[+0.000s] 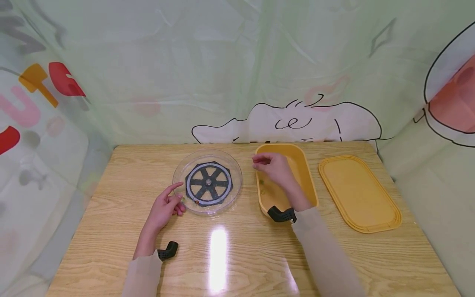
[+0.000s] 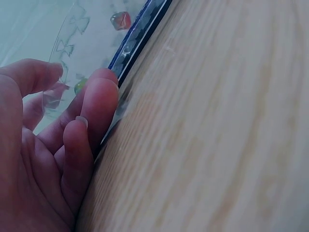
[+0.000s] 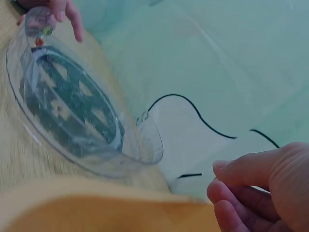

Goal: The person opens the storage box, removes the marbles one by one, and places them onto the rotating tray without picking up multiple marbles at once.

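My left hand [image 1: 166, 206] is at the near left edge of a round clear plastic dish [image 1: 237, 194], its fingers on both sides of the wall and holding it. Inside the dish lies a dark spoked wheel [image 1: 203, 182] with a pale ring. A green marble [image 2: 80, 86] sits beside the left fingers, and a red one [image 2: 121, 21] lies farther along the wall. Over the left rim of a yellow box [image 1: 306, 173], my right hand [image 1: 274, 167] has thumb and index fingertips together. I cannot tell whether something small is pinched there.
A few small marbles [image 1: 263, 192] lie inside the yellow box. To its right, a flat yellow lid [image 1: 360, 194] rests on the wooden table [image 1: 252, 251]. A printed curtain [image 1: 167, 82] hangs right behind the table's far edge.
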`<state>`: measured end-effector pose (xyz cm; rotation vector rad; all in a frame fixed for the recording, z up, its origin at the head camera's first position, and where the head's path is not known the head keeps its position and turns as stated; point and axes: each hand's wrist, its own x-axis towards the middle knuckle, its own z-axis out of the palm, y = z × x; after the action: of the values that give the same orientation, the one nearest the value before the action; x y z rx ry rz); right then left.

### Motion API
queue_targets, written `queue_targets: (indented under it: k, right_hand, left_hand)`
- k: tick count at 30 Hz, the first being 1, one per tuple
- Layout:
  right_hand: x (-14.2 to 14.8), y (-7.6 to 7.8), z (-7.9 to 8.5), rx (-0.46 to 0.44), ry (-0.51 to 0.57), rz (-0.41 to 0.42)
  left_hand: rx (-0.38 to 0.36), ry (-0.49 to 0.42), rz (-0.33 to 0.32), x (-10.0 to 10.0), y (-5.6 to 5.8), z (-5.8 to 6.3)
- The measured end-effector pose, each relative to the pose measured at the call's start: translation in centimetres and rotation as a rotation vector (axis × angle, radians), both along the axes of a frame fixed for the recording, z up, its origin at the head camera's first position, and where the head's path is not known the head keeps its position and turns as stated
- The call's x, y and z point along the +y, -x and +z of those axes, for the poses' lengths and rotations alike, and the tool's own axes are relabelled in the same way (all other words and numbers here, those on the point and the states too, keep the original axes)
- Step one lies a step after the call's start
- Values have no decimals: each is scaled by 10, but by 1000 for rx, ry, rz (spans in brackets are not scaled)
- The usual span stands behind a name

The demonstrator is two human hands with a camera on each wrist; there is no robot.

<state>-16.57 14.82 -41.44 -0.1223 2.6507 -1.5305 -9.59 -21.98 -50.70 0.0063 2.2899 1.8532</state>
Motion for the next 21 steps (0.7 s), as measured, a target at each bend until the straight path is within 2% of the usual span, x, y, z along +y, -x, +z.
queue_targets:
  k: [6, 10, 14, 18, 21]
  right_hand:
    - [17, 3, -13, 45, -34, 5]
    - [24, 4, -20, 35, -68, 2]
    - [27, 5, -23, -1, -92, 18]
    - [28, 5, -24, -57, -117, 65]
    - [29, 3, -25, -88, -170, 108]
  left_hand:
    - [-9, -14, 0, 0, 1, 0]
    - [-27, -35, -7, 0, 2, 2]
    - [-41, -42, -18, 1, 0, 12]
    - [-44, -31, -25, 5, -5, 28]
    - [-39, -36, -29, 7, -7, 33]
